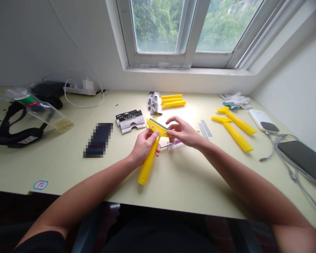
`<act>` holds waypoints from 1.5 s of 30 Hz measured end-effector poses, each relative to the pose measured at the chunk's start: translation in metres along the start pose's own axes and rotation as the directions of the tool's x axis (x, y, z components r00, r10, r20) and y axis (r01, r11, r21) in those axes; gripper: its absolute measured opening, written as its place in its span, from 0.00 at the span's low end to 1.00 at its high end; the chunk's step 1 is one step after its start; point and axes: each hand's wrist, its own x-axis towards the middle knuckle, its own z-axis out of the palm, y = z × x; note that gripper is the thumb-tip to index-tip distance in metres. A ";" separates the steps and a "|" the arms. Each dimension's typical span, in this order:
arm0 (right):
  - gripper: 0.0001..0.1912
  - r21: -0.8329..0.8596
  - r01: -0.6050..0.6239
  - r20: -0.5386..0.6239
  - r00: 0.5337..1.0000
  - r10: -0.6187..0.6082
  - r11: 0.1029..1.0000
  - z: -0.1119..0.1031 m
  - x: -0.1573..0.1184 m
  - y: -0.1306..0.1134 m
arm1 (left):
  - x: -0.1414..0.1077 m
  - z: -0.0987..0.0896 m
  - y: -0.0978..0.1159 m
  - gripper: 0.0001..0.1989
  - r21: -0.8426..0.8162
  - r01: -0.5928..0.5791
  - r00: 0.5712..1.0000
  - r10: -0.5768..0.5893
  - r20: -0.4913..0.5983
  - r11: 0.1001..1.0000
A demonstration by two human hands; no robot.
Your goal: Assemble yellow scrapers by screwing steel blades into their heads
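- Worktop (116,179): pale, it carries everything below; 12 o'clock points away from the person.
- Scraper (149,163): yellow, raised at mid-view over the worktop. Its long axis runs from 7 o'clock at the handle's end to 1 o'clock at the head; the head's grey edge (158,124) slants from 10 to 4.
- Loose handles (238,136): two, yellow, at 3 o'clock from the scraper, well apart from it, each lying from 10 to 4.
- Packed scrapers (173,100): near 12 to 1 o'clock from the scraper head, handles towards 3.
- Right hand (183,131): forefinger lifted and arched, parted from the thumb, whose tip is at the head's 4 o'clock end. The head lies at 9 o'clock from these fingers. Whether they pinch it, I cannot tell.
- Left hand (144,144): nearer to the scraper's neck, fingers closed round it, thumb on top.
- Cards (133,121): black and white, at 9 to 10 o'clock from the head.
- Screwdriver (175,143): at 4 o'clock, partly behind the right hand; held or lying, I cannot tell.
- Blades (206,128): thin strips at 3 o'clock, just beyond the right hand.
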 end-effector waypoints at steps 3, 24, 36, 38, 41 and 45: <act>0.17 0.087 -0.012 -0.060 0.998 0.017 0.996 -0.005 0.002 0.000 | 0.002 -0.004 0.003 0.23 0.068 0.019 1.000 -0.018 -0.015 0.997; 0.09 -0.617 -0.057 -0.329 0.925 -0.192 0.785 -0.074 0.012 0.021 | -0.001 -0.014 0.016 0.18 0.621 -0.342 0.935 0.324 0.146 0.706; 0.10 -0.806 -0.067 -0.107 0.994 -0.035 0.588 -0.083 0.017 0.049 | 0.008 -0.013 0.007 0.29 -0.063 0.023 0.991 -0.014 0.135 0.998; 0.10 -0.826 -0.062 -0.104 0.994 -0.043 0.561 -0.080 0.018 0.048 | 0.008 -0.013 0.006 0.28 -0.088 0.042 0.987 -0.027 0.156 0.995; 0.09 -0.842 -0.058 -0.101 0.994 -0.049 0.537 -0.081 0.018 0.046 | 0.008 -0.014 0.004 0.28 -0.116 0.057 0.983 -0.035 0.178 0.992; 0.08 -0.852 -0.036 -0.100 0.991 -0.094 0.521 -0.086 0.016 0.037 | 0.008 -0.014 0.002 0.27 -0.129 0.068 0.981 -0.043 0.190 0.989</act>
